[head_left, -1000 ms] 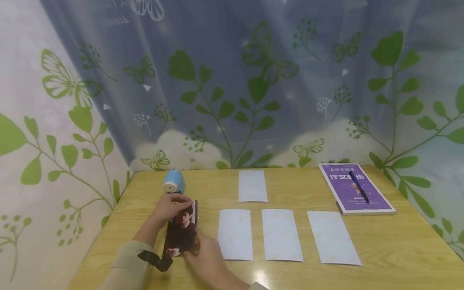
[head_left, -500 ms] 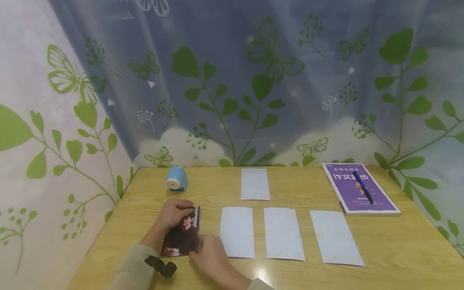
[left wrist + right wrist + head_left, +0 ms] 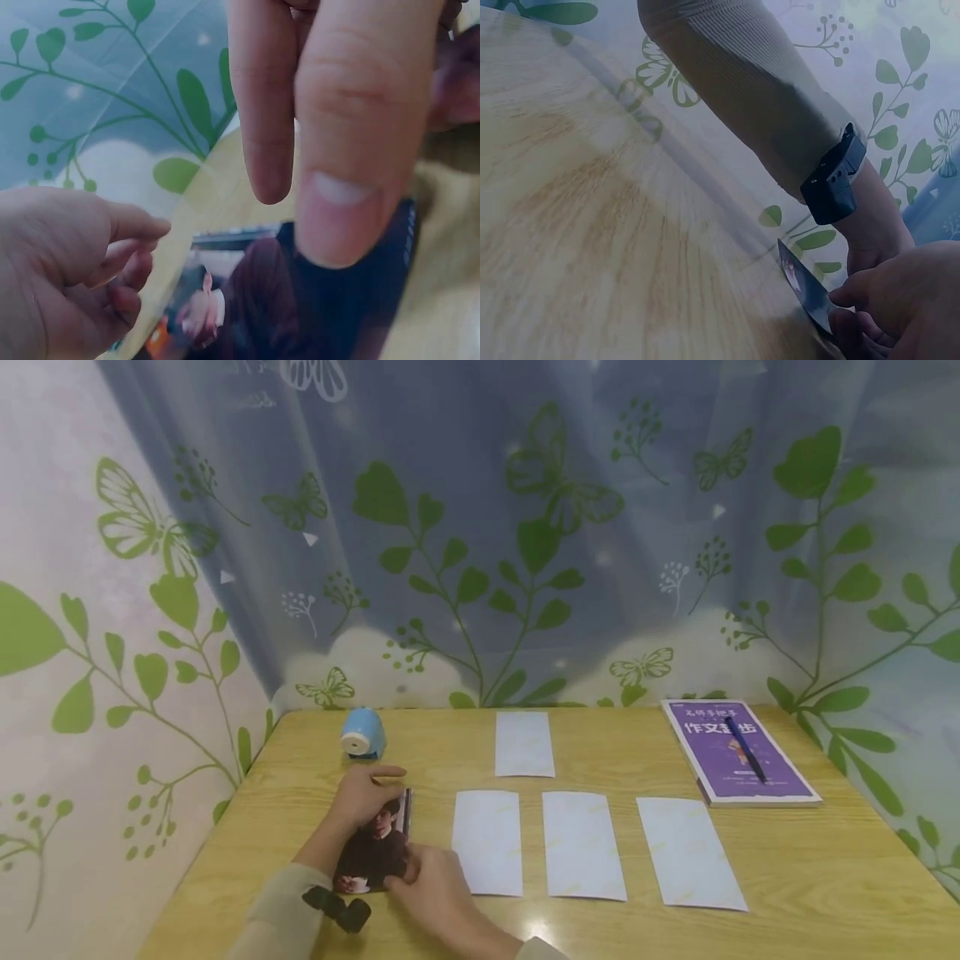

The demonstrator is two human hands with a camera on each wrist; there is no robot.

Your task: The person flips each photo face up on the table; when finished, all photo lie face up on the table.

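Observation:
A dark-clothed figure is printed on the top of a small stack of picture cards (image 3: 375,852) at the left of the table. My left hand (image 3: 369,797) grips the stack near its upper left corner, index finger stretched out to the right. At the lower right edge, my right hand (image 3: 435,877) pinches the cards between thumb and fingers. The right wrist view shows the picture card (image 3: 799,281) tilted, with the right hand (image 3: 907,300) at its edge. Large fingers (image 3: 345,150) loom over the glossy picture card (image 3: 262,300) in the left wrist view.
Three white cards (image 3: 486,843) lie in a row right of the hands, with another white card (image 3: 523,743) behind them. A blue pencil sharpener (image 3: 363,733) stands back left. A purple book (image 3: 738,752) bearing a pen (image 3: 746,750) lies back right. A patterned curtain (image 3: 480,568) hangs behind.
The stack has come slightly nearer, away from the sharpener, with both hands on it. My left index finger has straightened out to the right since half a second ago.

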